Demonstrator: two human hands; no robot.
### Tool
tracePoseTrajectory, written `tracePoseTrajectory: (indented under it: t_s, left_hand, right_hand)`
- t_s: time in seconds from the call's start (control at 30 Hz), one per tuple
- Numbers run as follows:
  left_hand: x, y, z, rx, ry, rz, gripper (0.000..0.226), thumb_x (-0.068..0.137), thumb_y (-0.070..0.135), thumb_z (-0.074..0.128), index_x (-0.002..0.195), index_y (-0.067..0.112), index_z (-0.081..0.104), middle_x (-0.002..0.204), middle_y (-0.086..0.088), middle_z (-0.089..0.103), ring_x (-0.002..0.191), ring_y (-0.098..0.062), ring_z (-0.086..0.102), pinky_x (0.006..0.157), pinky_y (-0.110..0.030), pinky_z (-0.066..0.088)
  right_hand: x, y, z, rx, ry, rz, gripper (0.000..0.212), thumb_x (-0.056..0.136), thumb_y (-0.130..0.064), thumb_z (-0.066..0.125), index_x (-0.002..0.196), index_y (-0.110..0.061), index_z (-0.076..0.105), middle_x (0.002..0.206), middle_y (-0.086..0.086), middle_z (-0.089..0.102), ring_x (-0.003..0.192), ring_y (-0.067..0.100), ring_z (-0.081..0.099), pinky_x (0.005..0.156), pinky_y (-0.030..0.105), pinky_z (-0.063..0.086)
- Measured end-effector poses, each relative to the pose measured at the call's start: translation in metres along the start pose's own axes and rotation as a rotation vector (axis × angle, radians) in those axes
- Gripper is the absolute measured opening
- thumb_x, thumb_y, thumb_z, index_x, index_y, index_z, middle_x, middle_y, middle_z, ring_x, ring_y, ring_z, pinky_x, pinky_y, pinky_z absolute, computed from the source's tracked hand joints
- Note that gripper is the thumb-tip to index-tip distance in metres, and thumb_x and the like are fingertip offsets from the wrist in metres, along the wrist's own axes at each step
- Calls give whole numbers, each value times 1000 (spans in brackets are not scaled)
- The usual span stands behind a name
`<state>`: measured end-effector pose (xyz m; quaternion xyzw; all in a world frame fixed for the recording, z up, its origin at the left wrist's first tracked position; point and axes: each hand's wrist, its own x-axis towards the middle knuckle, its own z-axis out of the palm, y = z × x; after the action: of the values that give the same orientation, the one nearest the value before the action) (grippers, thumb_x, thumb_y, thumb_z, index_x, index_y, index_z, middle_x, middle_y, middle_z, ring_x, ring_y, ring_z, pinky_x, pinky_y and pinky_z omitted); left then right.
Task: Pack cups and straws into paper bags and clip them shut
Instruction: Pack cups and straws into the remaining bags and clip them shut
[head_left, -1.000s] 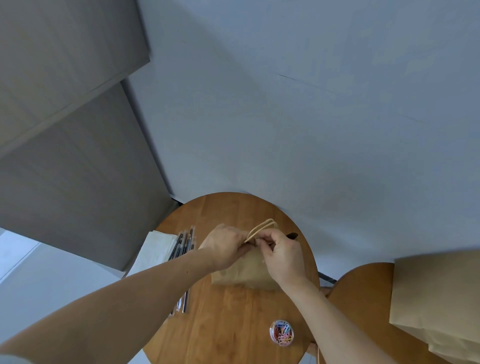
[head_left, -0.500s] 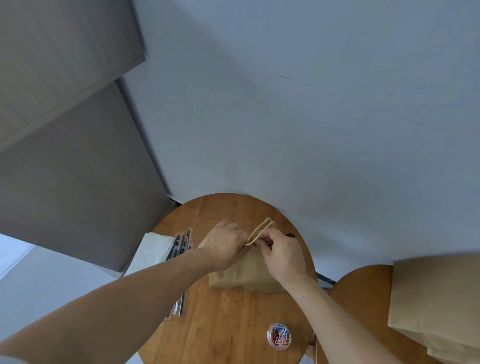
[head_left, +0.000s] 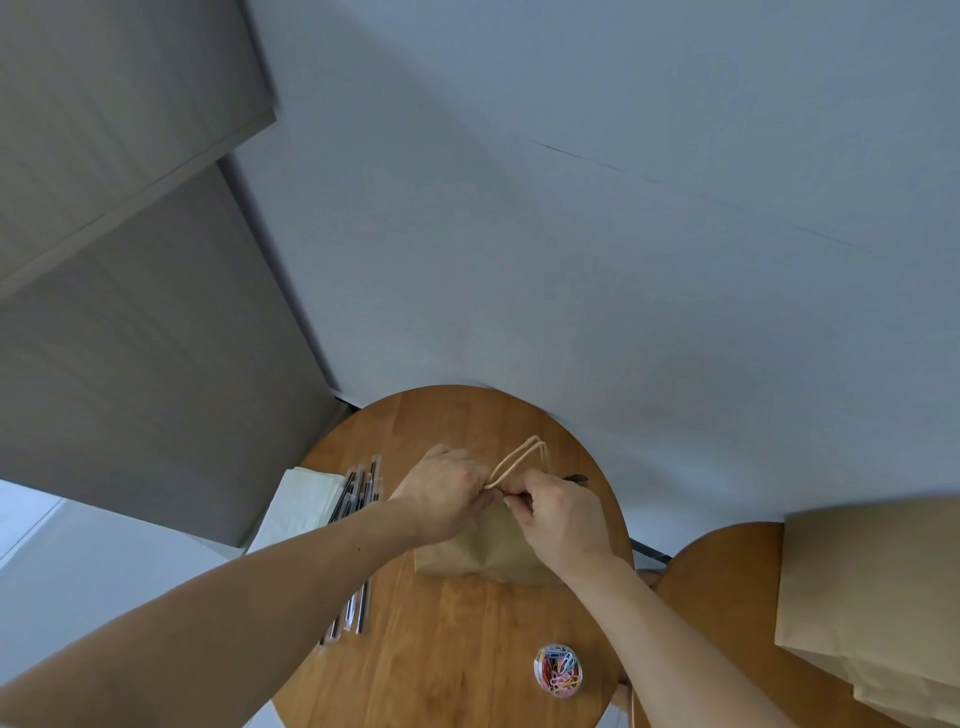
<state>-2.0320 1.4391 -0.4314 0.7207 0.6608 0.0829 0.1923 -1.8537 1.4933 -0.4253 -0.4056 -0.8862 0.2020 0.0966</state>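
Observation:
A brown paper bag (head_left: 480, 551) stands on the round wooden table (head_left: 457, 639). Its twisted paper handles (head_left: 519, 460) stick up and away from me. My left hand (head_left: 441, 496) pinches the bag's top edge from the left. My right hand (head_left: 561, 514) pinches the same top edge from the right, fingertips almost touching the left hand's. What is inside the bag is hidden. A bundle of dark wrapped straws (head_left: 356, 519) lies left of the bag, partly under my left forearm. A small clear tub of coloured paper clips (head_left: 557, 670) sits near the table's front right.
White folded paper (head_left: 296, 506) lies under the straws at the table's left edge. A second wooden table (head_left: 722, 582) on the right carries a stack of flat brown paper bags (head_left: 872, 597). A grey wall rises behind the table.
Both hands stay pinched on the bag's top edge, shifting only slightly. The camera view has drifted a little.

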Motion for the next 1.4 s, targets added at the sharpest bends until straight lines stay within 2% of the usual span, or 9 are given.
tracePoseTrajectory:
  t_s: [0.3,0.43,0.53,0.67,0.77,0.9,1.07,1.2,1.4]
  left_hand:
    - [-4,1,1,23,25,12,27,103,37,44,93,23,66,80,10,59,82,-14,52,90,-32,36]
    - [-8,-5,-11,-9,27,6,21,97,39,51,104,31,69,94,12,69,91,-12,56,95,-31,36]
    - [-18,-17,-18,-36,-3,-49,24,88,45,55,106,35,67,94,17,67,88,-7,52,93,-32,41]
    - [-39,-40,-18,-110,-43,-191,49,81,40,65,129,33,58,118,18,63,109,-6,55,92,-24,45]
    - [-51,-51,-14,-203,-60,-327,53,82,41,69,132,32,55,121,16,60,111,-5,54,89,-22,45]
    - [-55,-50,-6,-246,-108,-446,13,87,41,65,94,31,62,99,7,63,99,-15,59,81,-34,52]
    - [-59,-44,2,-308,-116,-547,20,91,41,63,86,22,64,101,-4,68,115,-32,57,92,-40,50]
    - [-69,-40,-7,-317,-56,-561,28,95,39,58,73,22,56,77,-2,60,86,-24,62,60,-29,43]
    - [-97,-41,-49,-608,171,-555,18,95,31,63,78,32,70,70,12,68,69,-12,62,70,-36,52]
  right_hand:
    - [0,-4,-6,-46,-49,-5,19,96,-36,58,101,-21,69,90,-6,72,80,13,67,71,32,54]
    - [-13,3,-13,185,150,-181,15,91,-27,66,100,-18,72,91,-8,71,76,7,66,64,27,55]
    - [-22,23,-22,181,284,-185,26,88,-40,66,103,-19,68,98,-12,64,77,-2,59,59,14,51]
    - [-33,54,-27,76,-1,24,80,74,-69,65,140,-36,36,130,-25,34,108,-8,40,83,15,43]
    - [-36,70,-18,96,-228,86,90,74,-63,71,145,-52,18,148,-27,29,124,-1,42,99,26,44]
    - [-31,77,-6,405,-183,298,76,81,-38,78,141,-49,34,131,-25,50,110,3,57,91,32,57]
    - [-31,80,10,492,-223,411,10,91,-31,68,101,-32,66,78,-22,70,66,6,69,61,25,52]
    - [-34,65,7,509,-105,421,3,94,-31,65,92,-29,66,69,-13,71,60,6,67,55,20,47]
    - [-28,14,-24,557,90,360,14,95,-35,61,85,-27,62,63,-4,70,56,8,66,54,27,49]
